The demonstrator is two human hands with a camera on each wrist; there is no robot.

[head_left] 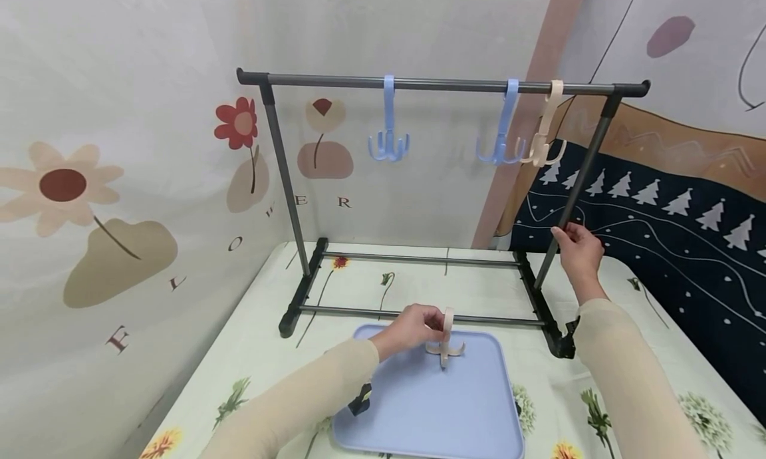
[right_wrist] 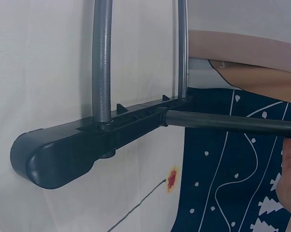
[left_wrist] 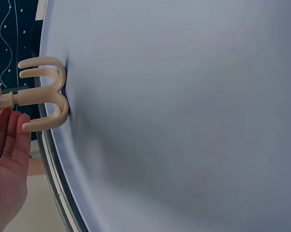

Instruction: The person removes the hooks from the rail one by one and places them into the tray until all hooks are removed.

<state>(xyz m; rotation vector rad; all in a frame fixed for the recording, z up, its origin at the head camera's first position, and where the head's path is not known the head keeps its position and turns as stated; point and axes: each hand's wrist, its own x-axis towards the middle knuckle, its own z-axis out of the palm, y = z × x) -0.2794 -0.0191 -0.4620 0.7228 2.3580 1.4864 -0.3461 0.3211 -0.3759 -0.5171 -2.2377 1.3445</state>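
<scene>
Beige hook point(head_left: 445, 354), pinched in my left hand point(head_left: 413, 328) at the twelve-o'clock side of the tray point(head_left: 431, 416), could twist loose if that pinch slackens, while my right hand point(head_left: 579, 254), curled round the rack upright point(head_left: 590, 156) toward two o'clock, might tip it by pulling.

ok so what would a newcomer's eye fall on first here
Probably the dark clothes rack behind the blue tray, with two blue multi-prong hooks and a beige one hanging from its top bar. Next, a second beige hook, pinched by the left hand near the tray's far edge. The right hand grips the rack's right upright.
</scene>
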